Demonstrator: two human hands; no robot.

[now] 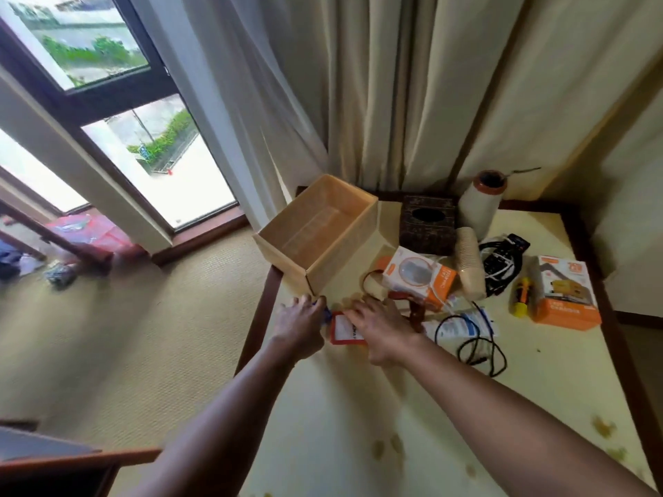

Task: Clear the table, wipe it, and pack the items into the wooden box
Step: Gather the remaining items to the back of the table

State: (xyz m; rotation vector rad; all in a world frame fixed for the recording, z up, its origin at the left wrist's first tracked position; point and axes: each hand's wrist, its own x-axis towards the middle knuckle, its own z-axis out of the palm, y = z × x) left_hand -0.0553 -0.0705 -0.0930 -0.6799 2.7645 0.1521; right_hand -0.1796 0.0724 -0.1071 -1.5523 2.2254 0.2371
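your left hand [300,319] curls beside a blue item [325,312], grip unclear, and your right hand [378,326] lies flat over the red card [342,333], both near the wooden box [319,231] on the table [358,407].

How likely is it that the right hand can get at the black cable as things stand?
Probably yes. The right hand rests close beside the black cable, which lies loose on the table, partly over a blue-white packet. Nothing covers it.
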